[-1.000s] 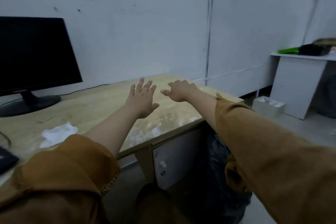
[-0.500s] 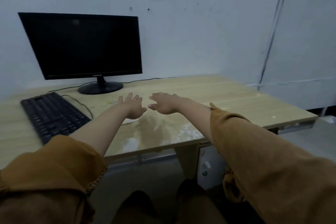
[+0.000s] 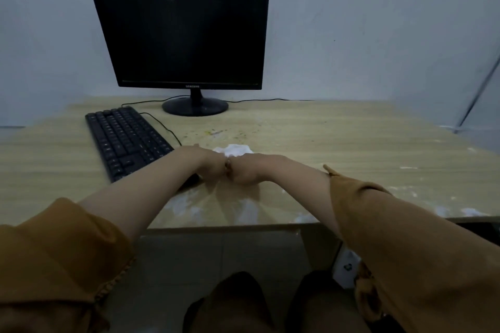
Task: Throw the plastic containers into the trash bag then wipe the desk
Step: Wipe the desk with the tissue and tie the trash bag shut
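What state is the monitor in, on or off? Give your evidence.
It appears off: the monitor screen is uniformly black, with no image or glow.

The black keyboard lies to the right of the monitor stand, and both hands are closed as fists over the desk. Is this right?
Not quite. The head view shows the keyboard left of the monitor stand, not right. Left hand and right hand are indeed fists over the desk.

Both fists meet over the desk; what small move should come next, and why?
Probably reach the right hand forward to the crumpled white tissue: no containers remain visible, and yellowish stains still mark the desk.
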